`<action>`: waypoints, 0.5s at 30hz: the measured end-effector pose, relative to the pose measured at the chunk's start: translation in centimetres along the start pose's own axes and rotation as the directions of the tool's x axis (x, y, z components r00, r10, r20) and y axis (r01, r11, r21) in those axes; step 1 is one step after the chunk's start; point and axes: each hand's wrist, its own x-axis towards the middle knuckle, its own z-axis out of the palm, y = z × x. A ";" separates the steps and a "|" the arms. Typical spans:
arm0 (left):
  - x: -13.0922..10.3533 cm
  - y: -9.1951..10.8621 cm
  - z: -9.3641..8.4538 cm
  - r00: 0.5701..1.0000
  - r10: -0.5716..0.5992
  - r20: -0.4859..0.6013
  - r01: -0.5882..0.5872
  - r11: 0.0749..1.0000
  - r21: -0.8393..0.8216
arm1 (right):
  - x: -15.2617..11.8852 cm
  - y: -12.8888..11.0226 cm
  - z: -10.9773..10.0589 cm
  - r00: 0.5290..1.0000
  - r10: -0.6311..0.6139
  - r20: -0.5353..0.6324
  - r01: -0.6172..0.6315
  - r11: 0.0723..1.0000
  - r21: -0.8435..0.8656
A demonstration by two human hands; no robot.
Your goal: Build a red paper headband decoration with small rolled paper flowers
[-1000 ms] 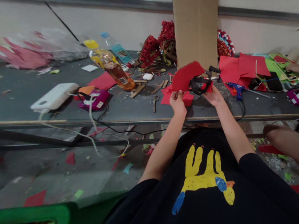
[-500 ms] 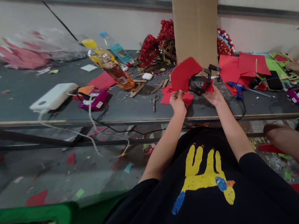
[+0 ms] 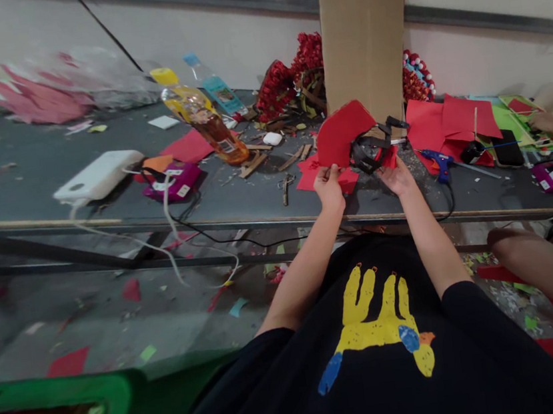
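Over the table's front part, my left hand (image 3: 329, 187) pinches the lower edge of a curved red paper piece (image 3: 343, 133). Beside that paper, a looped black strap-like object (image 3: 368, 152) sits between my two hands; its exact kind is unclear. My right hand (image 3: 398, 177) is palm up under the loop's right side, its fingers closed on a small red paper scrap (image 3: 389, 157). Some fingertips there are hidden. Beneath my left hand lies another flat red sheet (image 3: 347, 181). To the right of my right hand rests a blue glue gun (image 3: 440, 163).
A tilted drink bottle (image 3: 206, 125), a white power bank (image 3: 99, 176) and a purple power adapter (image 3: 172, 181) are to the left. A cardboard panel (image 3: 365, 28) stands behind. Another person's hand (image 3: 543, 122) works at far right. Cables hang over the table's front edge (image 3: 239, 228).
My hands keep nearly the same place and hold. The black loop and red paper tilt only slightly; the view has shifted a little.
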 end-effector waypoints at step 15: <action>-0.2 0.1 0.1 1.000 0.027 -0.014 -0.026 0.998 0.049 | -1.4 -1.0 1.0 0.998 0.040 0.049 -0.043 0.997 0.069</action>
